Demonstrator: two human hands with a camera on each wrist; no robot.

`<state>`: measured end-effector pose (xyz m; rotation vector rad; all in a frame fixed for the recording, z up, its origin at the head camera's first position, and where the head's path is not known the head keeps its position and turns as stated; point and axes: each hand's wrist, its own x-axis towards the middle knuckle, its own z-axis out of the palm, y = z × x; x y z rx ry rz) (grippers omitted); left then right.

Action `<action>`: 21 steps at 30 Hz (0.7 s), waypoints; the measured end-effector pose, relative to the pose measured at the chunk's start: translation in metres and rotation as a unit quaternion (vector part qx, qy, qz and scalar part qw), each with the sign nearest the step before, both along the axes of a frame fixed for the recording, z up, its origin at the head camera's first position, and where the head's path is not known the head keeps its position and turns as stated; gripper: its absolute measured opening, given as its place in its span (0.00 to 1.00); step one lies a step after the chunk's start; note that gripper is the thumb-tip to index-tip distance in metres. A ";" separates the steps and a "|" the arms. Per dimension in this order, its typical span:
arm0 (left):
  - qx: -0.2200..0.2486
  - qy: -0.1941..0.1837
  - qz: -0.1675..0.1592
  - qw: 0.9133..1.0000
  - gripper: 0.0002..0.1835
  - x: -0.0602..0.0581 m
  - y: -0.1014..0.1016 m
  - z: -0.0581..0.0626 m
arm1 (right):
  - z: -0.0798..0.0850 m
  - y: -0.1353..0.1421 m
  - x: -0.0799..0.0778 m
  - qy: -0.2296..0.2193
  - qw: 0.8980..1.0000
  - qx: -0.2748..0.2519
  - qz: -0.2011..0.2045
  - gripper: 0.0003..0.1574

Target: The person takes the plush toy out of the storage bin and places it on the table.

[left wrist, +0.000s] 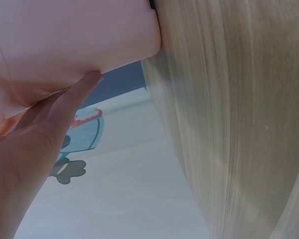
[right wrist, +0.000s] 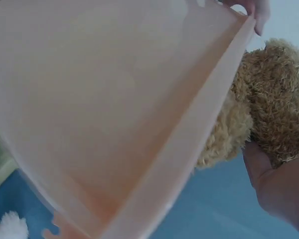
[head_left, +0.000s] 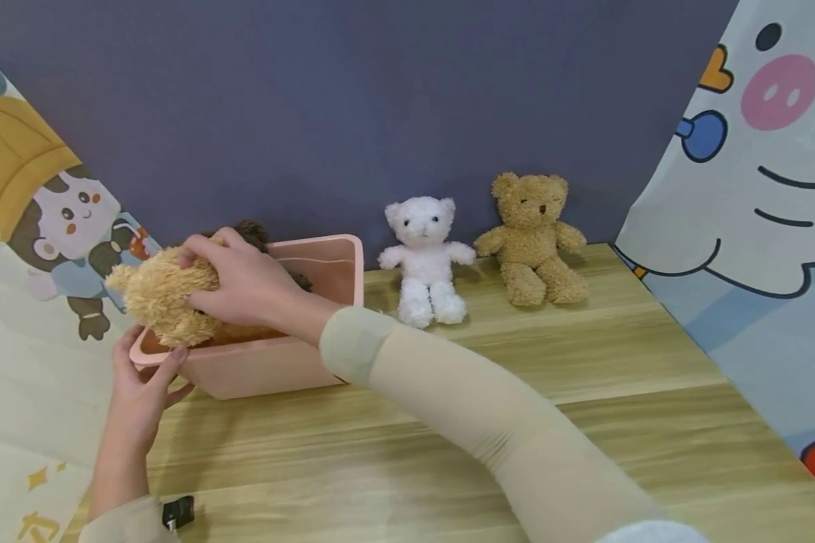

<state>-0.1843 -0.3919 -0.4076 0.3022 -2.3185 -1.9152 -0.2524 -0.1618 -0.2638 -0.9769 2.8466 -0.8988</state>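
Note:
A pink plastic bin (head_left: 272, 369) stands at the left of the wooden table. At its left end, my left hand (head_left: 139, 385) holds the corner by the rim; in the left wrist view, fingers (left wrist: 79, 92) lie against the bin's wall. My right hand (head_left: 244, 279) grips a fluffy tan teddy bear (head_left: 163, 294) over the bin's left half. The right wrist view shows the bear's curly fur (right wrist: 279, 99) past the rim, beside my thumb. Behind the right hand, dark brown plush (head_left: 251, 232) shows in the bin, mostly hidden.
A white teddy bear (head_left: 426, 260) sits right of the bin against the dark back wall (head_left: 407, 98). Beside it sits a light brown teddy bear (head_left: 533, 237). Printed cartoon panels (head_left: 754, 188) flank the table (head_left: 448, 422). A small black object (head_left: 178, 513) is near my left wrist.

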 end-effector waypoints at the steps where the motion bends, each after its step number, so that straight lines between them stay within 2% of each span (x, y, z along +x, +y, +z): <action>1: -0.002 0.001 0.001 1.000 0.49 0.000 0.000 0.000 | 0.000 0.003 0.001 0.007 1.000 -0.006 0.002 0.21; 4: -0.005 0.002 0.001 1.000 0.49 0.000 0.000 0.000 | 0.000 0.013 0.003 0.031 0.999 -0.037 0.011 0.23; 8: -0.007 0.006 -0.002 1.000 0.48 0.001 -0.002 -0.002 | 0.005 0.025 0.006 0.046 0.994 -0.098 0.018 0.32; 11: -0.008 0.010 -0.008 1.000 0.46 0.001 -0.002 -0.003 | 0.010 0.036 0.010 0.044 0.988 -0.144 0.015 0.37; 14: -0.007 0.012 -0.009 1.000 0.45 0.001 -0.002 -0.004 | 0.014 0.050 0.016 0.044 0.979 -0.200 0.009 0.36; 16: -0.008 0.011 -0.006 1.000 0.45 0.002 -0.002 -0.004 | 0.015 0.061 0.020 0.052 0.966 -0.252 0.004 0.35; 18: -0.008 0.012 -0.001 1.000 0.45 0.003 -0.002 -0.004 | 0.014 0.071 0.024 0.071 0.947 -0.312 0.000 0.35; 21: -0.013 0.016 0.004 1.000 0.44 0.003 -0.001 -0.004 | 0.010 0.085 0.030 0.119 0.904 -0.410 0.005 0.35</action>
